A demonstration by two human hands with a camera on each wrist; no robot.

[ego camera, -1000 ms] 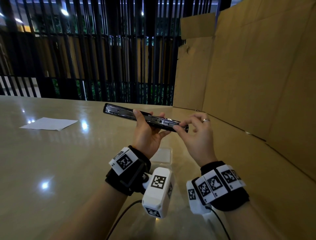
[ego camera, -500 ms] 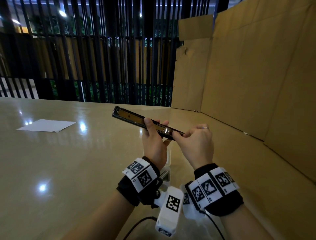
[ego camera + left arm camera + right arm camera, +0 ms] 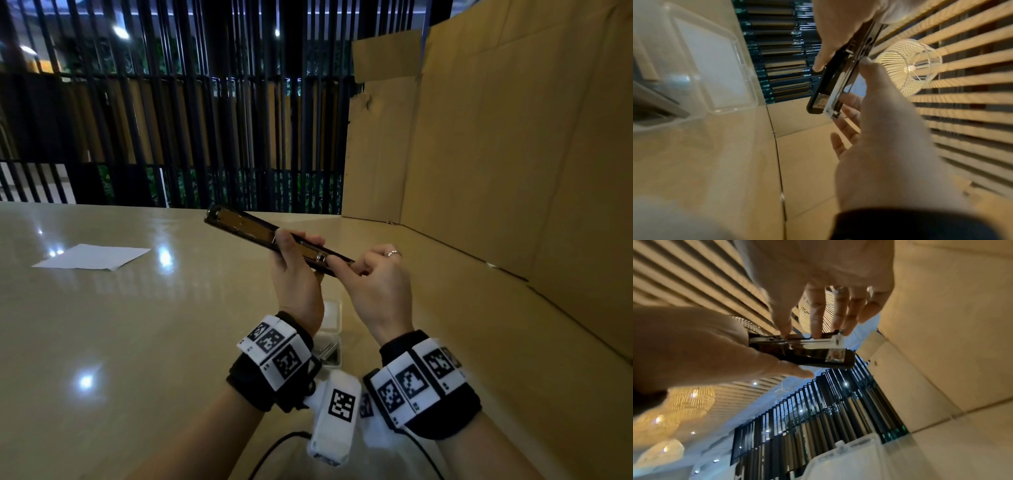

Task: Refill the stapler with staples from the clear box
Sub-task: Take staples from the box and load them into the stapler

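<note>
Stapler (image 3: 239, 228), one: black, opened out flat, held in the air above the table (image 3: 137, 325), tilted with its far end higher. No brand or lettering legible on it.

Left hand (image 3: 296, 274), one: fingers and thumb wrapped round the stapler's middle.

Right hand (image 3: 378, 284), one: fingertips (image 3: 816, 332) curled onto the metal channel at the stapler's near end, pinching it; a ring on one finger.

Clear box (image 3: 330, 325), one: lid open, on the table directly below the stapler, partly hidden by both wrists; staple strips inside, number unclear.

Sheet of white paper (image 3: 92, 257), one: flat on the table, well left of the stapler.

Cardboard panels (image 3: 513, 154): upright, right of the stapler.

Wristbands, two: square coded markers, no readable words.
</note>
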